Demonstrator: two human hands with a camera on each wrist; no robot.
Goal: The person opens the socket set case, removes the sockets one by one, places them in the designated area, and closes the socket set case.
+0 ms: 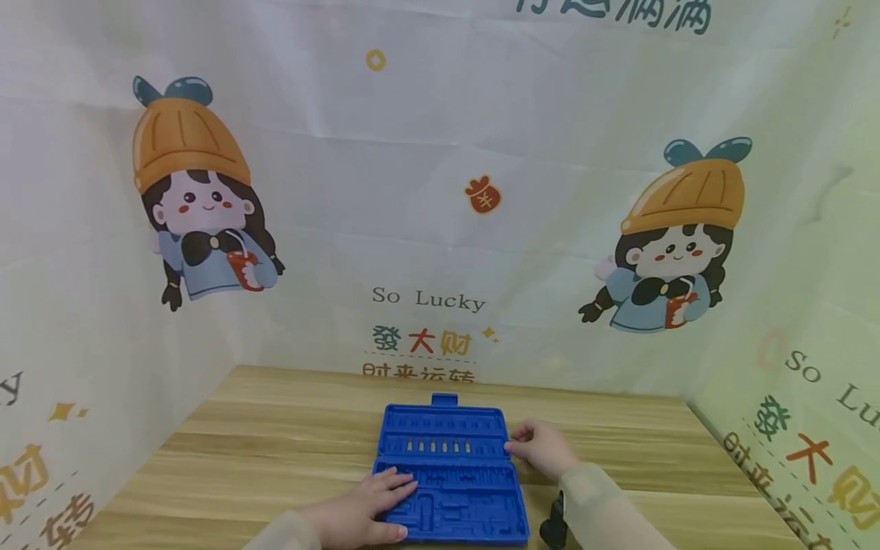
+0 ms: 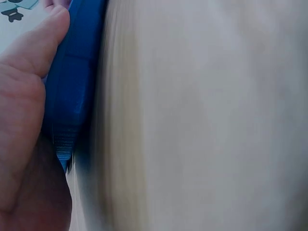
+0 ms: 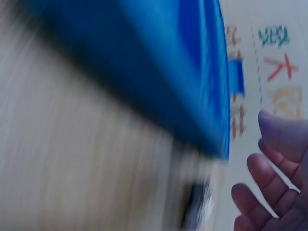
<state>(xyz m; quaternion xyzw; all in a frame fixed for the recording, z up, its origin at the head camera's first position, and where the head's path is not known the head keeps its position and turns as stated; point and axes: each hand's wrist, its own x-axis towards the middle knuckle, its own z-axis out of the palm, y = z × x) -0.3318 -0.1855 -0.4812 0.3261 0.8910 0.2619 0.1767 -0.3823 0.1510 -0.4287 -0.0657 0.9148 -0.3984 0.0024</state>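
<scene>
A blue plastic case (image 1: 454, 496) lies unfolded on the table. Its far half holds a row of several small metal bits (image 1: 443, 447); moulded recesses fill the near half. My left hand (image 1: 364, 508) rests on the near half's left side with fingers spread. In the left wrist view the thumb lies along the blue case (image 2: 79, 72). Beside the right edge of the far half is my right hand (image 1: 546, 451), its fingers loosely bent. The right wrist view shows this hand (image 3: 279, 178) apart from the blurred case, with nothing visible in its fingers.
A black object (image 1: 554, 523) sits on the wooden table (image 1: 289, 428) right of the case, partly covered by my right sleeve; its kind is unclear. A printed cloth (image 1: 440, 229) hangs behind the table and along both sides.
</scene>
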